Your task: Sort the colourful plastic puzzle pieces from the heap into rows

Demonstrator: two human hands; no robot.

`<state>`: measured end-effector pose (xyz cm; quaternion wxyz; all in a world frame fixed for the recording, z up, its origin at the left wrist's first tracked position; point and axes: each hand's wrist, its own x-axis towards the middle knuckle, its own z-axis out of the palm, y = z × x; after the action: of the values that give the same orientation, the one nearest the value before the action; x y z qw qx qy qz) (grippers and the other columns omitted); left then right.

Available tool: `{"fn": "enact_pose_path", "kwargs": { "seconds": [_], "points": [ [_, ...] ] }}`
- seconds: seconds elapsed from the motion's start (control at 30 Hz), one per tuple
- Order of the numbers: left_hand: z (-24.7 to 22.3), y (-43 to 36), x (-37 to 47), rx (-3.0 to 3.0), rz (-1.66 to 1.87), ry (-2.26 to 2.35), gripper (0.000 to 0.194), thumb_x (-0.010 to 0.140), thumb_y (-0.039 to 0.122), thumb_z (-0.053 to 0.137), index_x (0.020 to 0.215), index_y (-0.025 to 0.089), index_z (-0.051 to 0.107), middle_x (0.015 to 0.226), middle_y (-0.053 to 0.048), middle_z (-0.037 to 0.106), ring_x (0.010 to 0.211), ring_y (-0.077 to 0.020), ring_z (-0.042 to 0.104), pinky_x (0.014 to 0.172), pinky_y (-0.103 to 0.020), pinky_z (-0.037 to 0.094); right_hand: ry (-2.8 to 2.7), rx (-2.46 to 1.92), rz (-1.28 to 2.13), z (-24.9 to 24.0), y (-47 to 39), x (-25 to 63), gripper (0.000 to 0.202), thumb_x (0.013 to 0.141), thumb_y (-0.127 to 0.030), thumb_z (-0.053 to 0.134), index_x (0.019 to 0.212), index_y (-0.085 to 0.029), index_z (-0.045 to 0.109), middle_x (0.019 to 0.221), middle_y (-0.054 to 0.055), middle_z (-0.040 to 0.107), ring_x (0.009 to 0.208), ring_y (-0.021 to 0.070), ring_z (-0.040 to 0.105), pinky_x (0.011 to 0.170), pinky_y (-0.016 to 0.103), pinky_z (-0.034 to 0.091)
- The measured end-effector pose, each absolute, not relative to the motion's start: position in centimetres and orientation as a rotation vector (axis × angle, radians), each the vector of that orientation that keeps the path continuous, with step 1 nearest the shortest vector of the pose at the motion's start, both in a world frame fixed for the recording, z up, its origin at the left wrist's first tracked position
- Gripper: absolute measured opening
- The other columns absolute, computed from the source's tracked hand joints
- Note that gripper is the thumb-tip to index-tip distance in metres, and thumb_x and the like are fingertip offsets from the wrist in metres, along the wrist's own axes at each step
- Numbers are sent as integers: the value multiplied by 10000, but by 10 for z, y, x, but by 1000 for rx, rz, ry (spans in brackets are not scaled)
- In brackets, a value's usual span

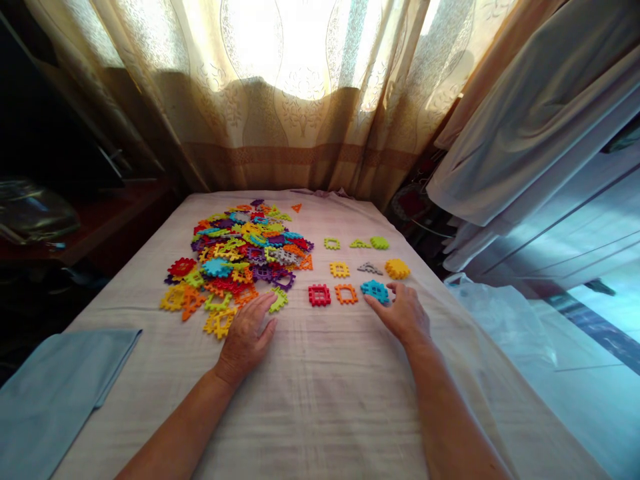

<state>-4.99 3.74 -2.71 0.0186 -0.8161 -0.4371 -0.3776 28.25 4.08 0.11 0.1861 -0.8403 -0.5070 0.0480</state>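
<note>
My right hand [405, 310] has its thumb and fingers around the edges of a blue interlocking plastic piece [374, 291] on the bed sheet. My left hand [249, 337] rests with fingers extended at the near edge of a mixed pile of toothed plastic pieces [255, 233]. By its fingertips lies a lime-green piece [279, 300]; whether they touch it I cannot tell. Left of the blue piece are an orange square frame [346, 294] and a red window-shaped square [319, 295]. Farther back lie a yellow square [339, 269], a grey arched piece [370, 268] and a yellow piece [397, 269].
A green square frame [331, 244], a green arched piece [360, 245] and a green solid piece [380, 243] form the back row. A folded blue cloth [75, 373] lies at left. Curtains [300, 127] hang behind; a clear plastic bag [500, 320] is at right.
</note>
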Motion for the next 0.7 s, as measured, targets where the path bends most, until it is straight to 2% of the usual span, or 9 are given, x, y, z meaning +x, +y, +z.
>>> {"fn": "enact_pose_path", "kwargs": {
  "seconds": [0.07, 0.2, 0.43, 0.7],
  "points": [
    [-27, 37, -50, -2536, -1169, -1365, 446, 900, 203, 511, 1341, 235, 455, 1274, -104, 619, 1188, -230, 581, 1013, -450, 489, -1487, -2411, 96, 5, 39, 275, 619, 762, -630, 579, 1202, -194, 551, 1177, 123, 563, 1054, 282, 589, 799, 365, 478],
    [-27, 37, -50, -2541, -1174, -1373, 450, 899, 206, 512, 1344, 236, 453, 1276, -104, 618, 1189, -229, 581, 1015, -446, 487, -1509, -2444, 73, 5, 40, 269, 470, 813, -489, 582, 1181, -197, 564, 1154, 107, 578, 1029, 262, 594, 789, 346, 469],
    [-28, 38, -50, -2544, -1176, -1376, 459, 901, 212, 509, 1354, 245, 447, 1279, -102, 617, 1191, -237, 580, 1015, -456, 485, -1571, -2181, -87, -15, 45, 285, 407, 769, -377, 622, 1121, -175, 598, 1091, 107, 635, 990, 248, 596, 826, 341, 462],
    [-28, 38, -50, -2545, -1174, -1380, 442, 899, 209, 509, 1337, 235, 461, 1276, -104, 619, 1190, -235, 580, 1016, -452, 483, -1574, -2118, -36, -28, 49, 289, 408, 744, -304, 619, 1133, -181, 615, 1117, 107, 628, 981, 237, 607, 847, 343, 476]
  ]
}}
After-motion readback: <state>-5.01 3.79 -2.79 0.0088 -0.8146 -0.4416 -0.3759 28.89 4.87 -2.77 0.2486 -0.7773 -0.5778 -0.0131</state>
